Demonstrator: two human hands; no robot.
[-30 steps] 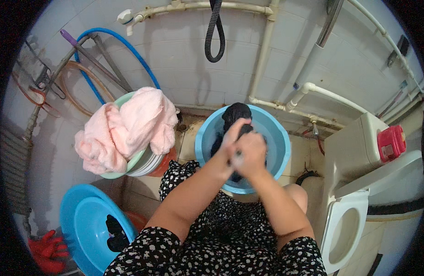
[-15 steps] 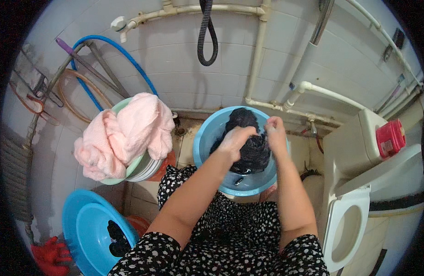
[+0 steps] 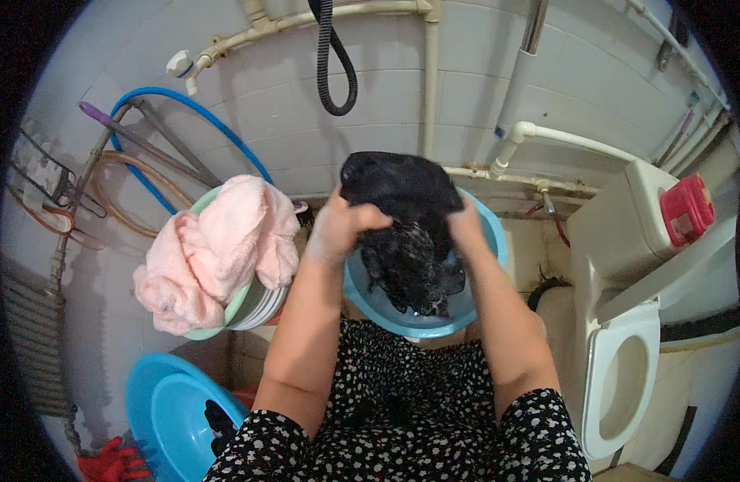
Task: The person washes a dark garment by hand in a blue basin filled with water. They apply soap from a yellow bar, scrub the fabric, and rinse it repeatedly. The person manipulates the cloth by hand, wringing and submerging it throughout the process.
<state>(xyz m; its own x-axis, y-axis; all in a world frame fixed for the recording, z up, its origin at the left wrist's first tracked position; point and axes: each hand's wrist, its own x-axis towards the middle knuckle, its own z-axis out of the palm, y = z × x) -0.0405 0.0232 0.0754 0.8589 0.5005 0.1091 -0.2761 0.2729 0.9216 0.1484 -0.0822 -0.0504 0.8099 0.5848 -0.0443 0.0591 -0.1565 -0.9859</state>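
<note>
A wet black garment [image 3: 402, 201] with pale suds on it hangs spread between my two hands, over a light blue basin [image 3: 498, 233]. My left hand [image 3: 343, 223] grips its left edge, thumb lying across the cloth. On the opposite edge my right hand [image 3: 466, 226] is closed round the fabric, its fingers partly hidden behind it. The garment's lower end droops into the basin, where some water shows. Its exact cut cannot be made out.
Left of the basin, a pink fleecy cloth [image 3: 217, 249] is heaped on a pale green basin. Nearer stands another blue basin [image 3: 157, 402] holding a dark item, beside a red glove [image 3: 113, 462]. The toilet [image 3: 591, 386] is at right, a red container [image 3: 687, 210] on its tank.
The bunched black garment has been lifted and spread out above the basin. My left hand has moved left and up to its edge; my right hand has come slightly lower and left.
</note>
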